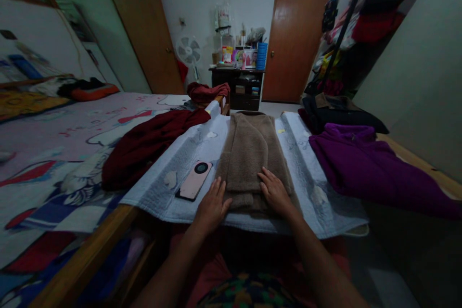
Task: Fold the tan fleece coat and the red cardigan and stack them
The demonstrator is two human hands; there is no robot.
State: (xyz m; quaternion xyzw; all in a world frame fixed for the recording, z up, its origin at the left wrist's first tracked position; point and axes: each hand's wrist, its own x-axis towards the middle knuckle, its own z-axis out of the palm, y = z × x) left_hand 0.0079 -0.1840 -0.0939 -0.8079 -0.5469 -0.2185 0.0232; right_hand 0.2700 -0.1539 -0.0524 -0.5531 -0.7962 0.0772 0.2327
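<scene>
A brown fleecy garment [249,154], folded into a long narrow shape, lies in front of me on a pale blue cloth [173,192]. My left hand [213,204] rests at its lower left edge, fingers stretched out. Flat on the lower right part of the garment lies my right hand [276,192], its fingers extended and a little apart. Neither hand grips anything. Left of the garment, close to my left hand, a pink phone [191,187] with a round dark camera ring lies face down on the cloth.
A dark red garment [151,149] lies to the left, beside a bed with a printed sheet [90,115]. To the right are a folded purple garment [375,168] and a dark folded garment [346,113]. A fan [188,50] and a dark cabinet [238,77] stand at the back.
</scene>
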